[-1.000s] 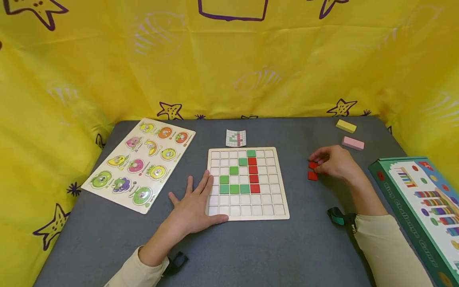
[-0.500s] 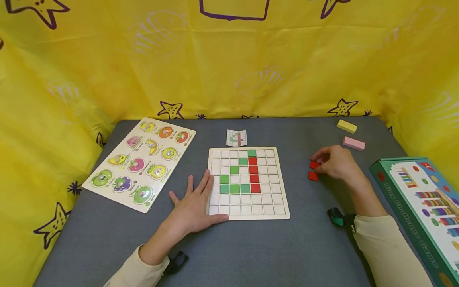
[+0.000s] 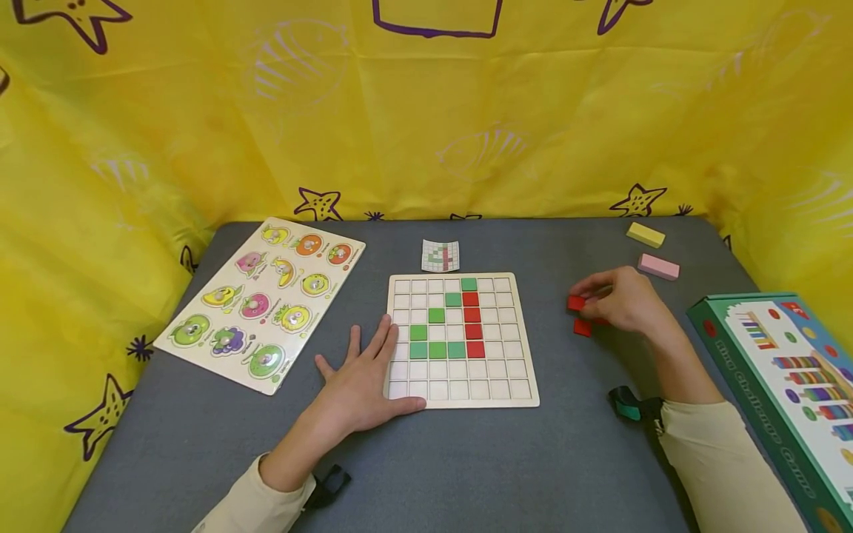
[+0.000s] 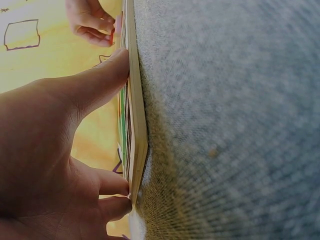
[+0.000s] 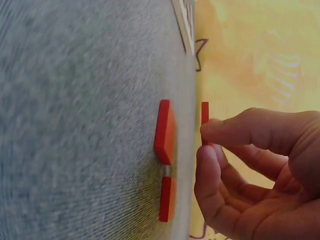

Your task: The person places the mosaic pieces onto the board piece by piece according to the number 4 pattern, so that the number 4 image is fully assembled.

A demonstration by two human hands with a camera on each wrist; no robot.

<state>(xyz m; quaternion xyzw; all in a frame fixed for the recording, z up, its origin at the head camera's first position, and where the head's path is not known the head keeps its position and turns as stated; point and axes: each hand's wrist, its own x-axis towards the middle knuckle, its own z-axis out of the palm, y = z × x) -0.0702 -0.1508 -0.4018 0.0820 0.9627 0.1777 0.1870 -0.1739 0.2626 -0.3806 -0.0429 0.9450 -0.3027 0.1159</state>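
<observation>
My left hand [image 3: 356, 392] lies with spread, straight fingers on the left edge of a wooden grid board [image 3: 496, 370], thumb at its near edge. In the left wrist view the thumb and fingertips press the board's side. Green square tiles [image 3: 436, 315] form a stepped line on the grid, beside a column of red square tiles [image 3: 472, 314]. To the right of the board, my right hand [image 3: 623, 300] pinches a red tile [image 5: 205, 109] between thumb and finger, raised off the table. Below it lie two loose red tiles [image 5: 165, 132], one partly behind the hand in the head view.
Behind the board lies a small pattern card [image 3: 440, 256]. A fruit puzzle board [image 3: 313, 307] lies at the left. Yellow [image 3: 646, 235] and pink [image 3: 659, 266] blocks are at the back right. A green game box [image 3: 753, 400] stands near the right forearm.
The right hand has picked up a red tile from the small group and shifted it slightly left and up. The left hand has stayed on the board.
</observation>
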